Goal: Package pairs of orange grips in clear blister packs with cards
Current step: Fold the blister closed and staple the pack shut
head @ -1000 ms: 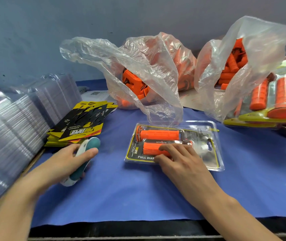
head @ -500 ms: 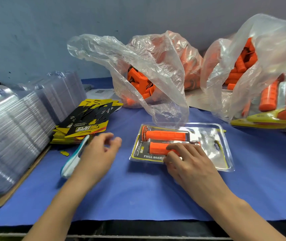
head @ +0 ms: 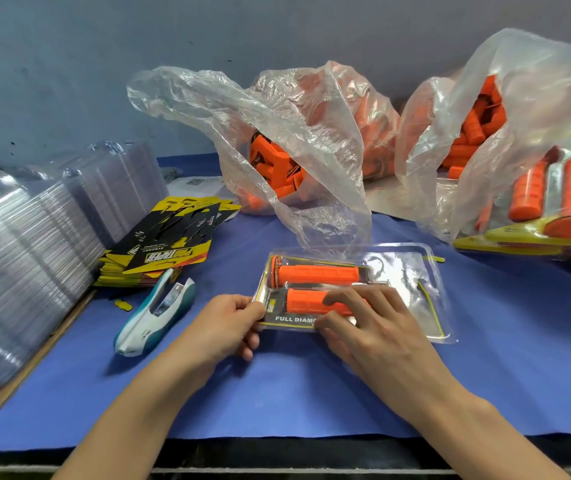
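One head-worn view looks forward and down, close over the blue table (head: 485, 375) (wall (head: 69, 64) at twelve o'clock).

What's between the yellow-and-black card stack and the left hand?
The white-and-teal hand tool lies there on the blue cloth, its tip at the card stack, clear of the left hand; head view.

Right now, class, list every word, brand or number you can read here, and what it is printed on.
"FULL DIAMO", then hidden by the right hand: card in the blister pack.
"PROTAPER", upside down: top card of the card stack.
Too small or blurred: that card's finer print, the stapler's logo, the white sheet behind.
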